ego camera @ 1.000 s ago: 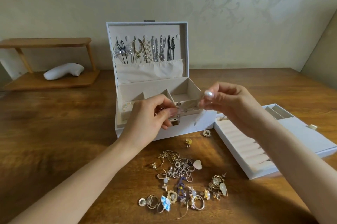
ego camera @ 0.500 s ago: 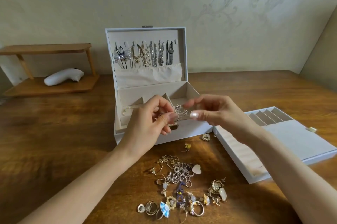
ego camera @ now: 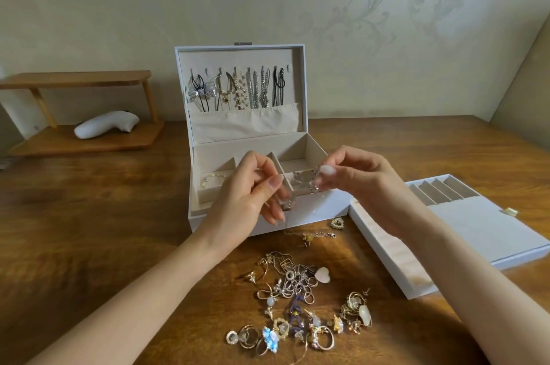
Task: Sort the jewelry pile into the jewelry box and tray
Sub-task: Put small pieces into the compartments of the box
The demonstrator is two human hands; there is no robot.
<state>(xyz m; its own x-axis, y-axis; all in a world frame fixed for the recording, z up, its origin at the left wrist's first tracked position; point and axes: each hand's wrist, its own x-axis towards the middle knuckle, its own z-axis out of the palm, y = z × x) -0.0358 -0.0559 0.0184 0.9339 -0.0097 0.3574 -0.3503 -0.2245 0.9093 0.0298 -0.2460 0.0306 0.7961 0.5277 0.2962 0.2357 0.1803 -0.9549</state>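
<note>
**Jewelry box, tray and loose pieces spread across a wooden table [ego camera: 89, 230]**

An open white jewelry box [ego camera: 324, 205] stands mid-table with its lid upright, and a white tray [ego camera: 476, 225] lies just beside it to the right. A tangled pile of jewelry [ego camera: 297, 299] lies in front of the box. A gold heart charm [ego camera: 337, 222] and a yellow stud [ego camera: 308, 237] lie nearer the box's front wall. A low wooden shelf [ego camera: 80, 143] sits at far left.

Pale wall [ego camera: 119, 7] with faint scroll pattern; wooden counter [ego camera: 89, 230]; small wooden shelf [ego camera: 74, 79] left, holding white object [ego camera: 104, 123].
</note>
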